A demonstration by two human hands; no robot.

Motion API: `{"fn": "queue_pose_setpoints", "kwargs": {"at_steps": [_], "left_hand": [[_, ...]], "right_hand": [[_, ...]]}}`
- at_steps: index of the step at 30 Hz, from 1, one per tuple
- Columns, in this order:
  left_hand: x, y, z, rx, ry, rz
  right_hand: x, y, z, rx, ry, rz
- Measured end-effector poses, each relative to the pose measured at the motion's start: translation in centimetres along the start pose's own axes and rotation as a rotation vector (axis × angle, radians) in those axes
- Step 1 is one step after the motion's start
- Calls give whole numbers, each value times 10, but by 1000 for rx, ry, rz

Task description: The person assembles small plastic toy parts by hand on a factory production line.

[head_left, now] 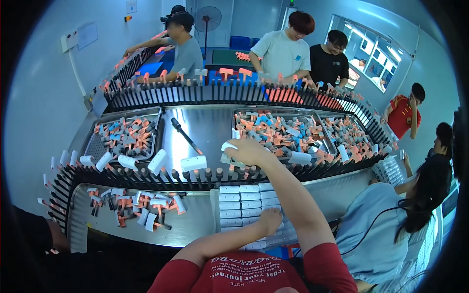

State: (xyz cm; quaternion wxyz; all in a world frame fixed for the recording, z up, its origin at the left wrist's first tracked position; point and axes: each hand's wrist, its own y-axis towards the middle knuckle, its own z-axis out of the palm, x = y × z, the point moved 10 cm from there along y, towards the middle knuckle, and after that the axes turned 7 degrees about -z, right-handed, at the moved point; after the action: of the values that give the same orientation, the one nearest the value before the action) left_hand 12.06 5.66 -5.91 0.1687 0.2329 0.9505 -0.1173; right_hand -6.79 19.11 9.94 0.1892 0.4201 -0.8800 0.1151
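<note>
My right hand (248, 151) reaches out over the near row of upright black posts (208, 176). Its fingers close round a white plastic cover (228, 146), and a pale grey-green piece (230, 160) shows just below them. Lower down, my left hand (270, 220) rests on rows of white plastic covers (241, 205) stacked in front of me. Its fingers are curled, and whatever is in them is hidden. To the left of my right hand, several posts carry white covers, among them one large cover (194, 163).
Metal trays of orange, grey and blue parts stand left (124, 134) and right (281, 132) beyond the posts. A black rod (183, 131) lies between them. White-and-orange assemblies (141, 202) are heaped at near left. Posts ring the bench; people (288, 53) work across from me and at right.
</note>
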Motion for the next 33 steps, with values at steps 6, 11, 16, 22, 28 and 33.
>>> {"fn": "queue_pose_setpoints", "kwargs": {"at_steps": [6,11,16,22,28,33], "left_hand": [[5,-18,-23,-385,-365,233],[-1,-35,-43,-312,-420,256],[8,-49,-25,-124,-527,153],[22,-63,-21,-170,-808,240],[38,-70,-35,-141,-682,166],[146,-99,-74,-563,-797,-318]], "right_hand": [[13,22,30,26,629,89],[94,29,38,-109,-249,-178],[114,41,60,-268,-153,-330],[140,44,77,-462,-181,-253],[145,-2,92,-302,114,-351],[75,-83,38,-375,87,-228]]}}
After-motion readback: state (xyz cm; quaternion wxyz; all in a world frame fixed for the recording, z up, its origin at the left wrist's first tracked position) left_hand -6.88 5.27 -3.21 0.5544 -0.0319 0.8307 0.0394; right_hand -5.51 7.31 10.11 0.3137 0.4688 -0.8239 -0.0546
